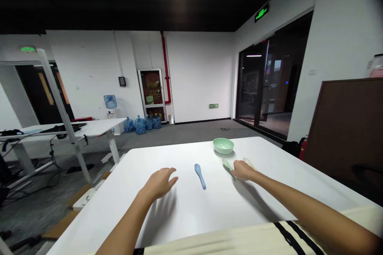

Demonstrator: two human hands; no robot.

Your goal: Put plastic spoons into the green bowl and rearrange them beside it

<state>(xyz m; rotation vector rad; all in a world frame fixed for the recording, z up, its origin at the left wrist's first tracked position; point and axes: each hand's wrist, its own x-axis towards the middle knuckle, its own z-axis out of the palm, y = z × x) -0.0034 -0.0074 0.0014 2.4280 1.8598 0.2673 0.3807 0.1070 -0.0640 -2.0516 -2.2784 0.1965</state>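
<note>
My right hand [243, 170] is closed, its fingers pinching a pale green spoon [226, 163] near the handle. The spoon's bowl points away from me, and part of the handle is hidden by the fingers. Just behind that hand, a cream-coloured spoon [249, 163] lies partly covered. My left hand [160, 182] hovers over the white table [191, 223], fingers apart and holding nothing. Between the two hands a blue spoon [200, 175] rests on the tabletop. Farther back stands a green bowl [223, 146], close to the table's far edge.
On the left are another white table [98, 127], a metal post [61, 107] and loose cables on the floor. Several blue water bottles [140, 124] stand by the far wall. A brown panel [350, 135] rises at the right, beyond the table.
</note>
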